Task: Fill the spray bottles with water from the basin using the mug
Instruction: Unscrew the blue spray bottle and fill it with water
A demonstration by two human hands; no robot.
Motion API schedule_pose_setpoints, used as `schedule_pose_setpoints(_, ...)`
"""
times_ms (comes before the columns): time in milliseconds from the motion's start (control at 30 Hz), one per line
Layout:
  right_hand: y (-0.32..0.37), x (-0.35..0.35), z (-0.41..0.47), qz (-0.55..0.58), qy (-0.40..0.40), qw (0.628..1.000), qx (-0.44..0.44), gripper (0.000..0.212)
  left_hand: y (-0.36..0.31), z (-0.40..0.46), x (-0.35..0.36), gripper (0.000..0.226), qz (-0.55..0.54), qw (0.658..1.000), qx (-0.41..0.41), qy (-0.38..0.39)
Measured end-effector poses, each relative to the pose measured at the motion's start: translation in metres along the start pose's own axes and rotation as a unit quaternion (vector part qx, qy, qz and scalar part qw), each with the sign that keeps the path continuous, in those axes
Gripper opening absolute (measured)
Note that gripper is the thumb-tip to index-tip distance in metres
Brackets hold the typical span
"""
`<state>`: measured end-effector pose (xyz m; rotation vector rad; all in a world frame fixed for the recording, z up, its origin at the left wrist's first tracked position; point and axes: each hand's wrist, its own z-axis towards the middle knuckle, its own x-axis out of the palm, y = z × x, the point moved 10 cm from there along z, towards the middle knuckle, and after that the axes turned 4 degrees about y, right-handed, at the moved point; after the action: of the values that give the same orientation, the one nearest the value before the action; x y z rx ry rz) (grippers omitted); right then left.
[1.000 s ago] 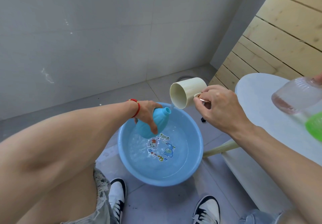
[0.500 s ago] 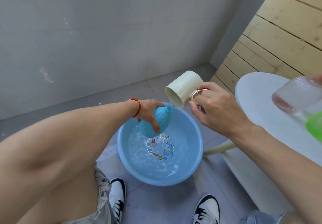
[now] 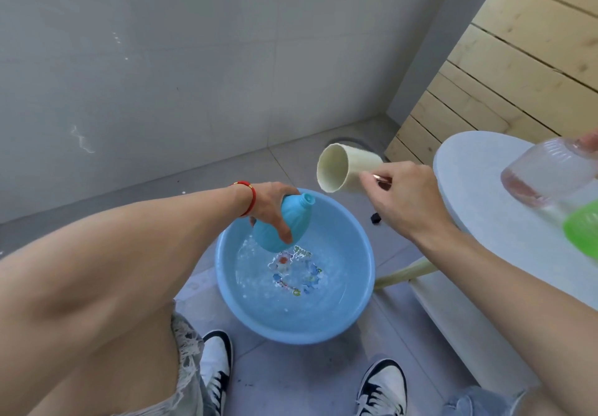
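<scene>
Three bottles show: one blue bottle (image 3: pixel 284 224), one clear bottle (image 3: pixel 547 173), one green bottle (image 3: pixel 582 228). One cream mug (image 3: pixel 343 171), one blue basin (image 3: pixel 362 273), two hands, two shoes, one round surface (image 3: pixel 485 221).

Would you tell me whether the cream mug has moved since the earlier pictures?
Yes. The cream mug, held in the right hand, has pulled up and right, away from the blue basin's rim and the turquoise bottle's mouth.

Bright, even daylight — soft shadows; right edge blurred, perhaps lens-stretched.
</scene>
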<state>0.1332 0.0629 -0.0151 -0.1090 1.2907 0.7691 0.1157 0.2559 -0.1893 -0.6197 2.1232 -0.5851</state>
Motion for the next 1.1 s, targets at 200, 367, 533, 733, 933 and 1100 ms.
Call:
schedule_pose_setpoints(200, -0.078, 0.082, -0.028, 0.239, 0.151, 0.896, 0.344, 0.031, 0.009, -0.004, -0.008, 0.056, -0.024, 1.000, -0.011, -0.015)
schedule_pose_setpoints(367, -0.049, 0.102, -0.029, -0.074, 0.247, 0.954, 0.151, 0.024, 0.011, -0.007, -0.010, 0.066, -0.003, 1.000, -0.018, -0.020)
schedule_pose_setpoints(533, 0.003, 0.116, -0.045, -0.216, 0.277, 0.935, -0.045, 0.028, 0.007, -0.012, -0.011, 0.068, -0.006, 1.000, -0.019, -0.015)
schedule_pose_setpoints(733, 0.003, 0.107, -0.058, -0.233, 0.239, 0.941, -0.049, 0.017, -0.004, -0.024, -0.013, 0.063, -0.022, 1.000, 0.002, -0.020)
schedule_pose_setpoints(933, -0.064, 0.029, -0.070, 0.067, 0.106, 0.951, 0.283, 0.040, -0.029, -0.034, -0.014, 0.061, -0.071, 0.997, 0.022, -0.034)
schedule_pose_setpoints(1100, -0.103, -0.034, -0.098, 0.340, -0.028, 0.863, 0.374, 0.035, -0.047, -0.039, -0.021, 0.070, -0.133, 0.988, 0.046, -0.067)
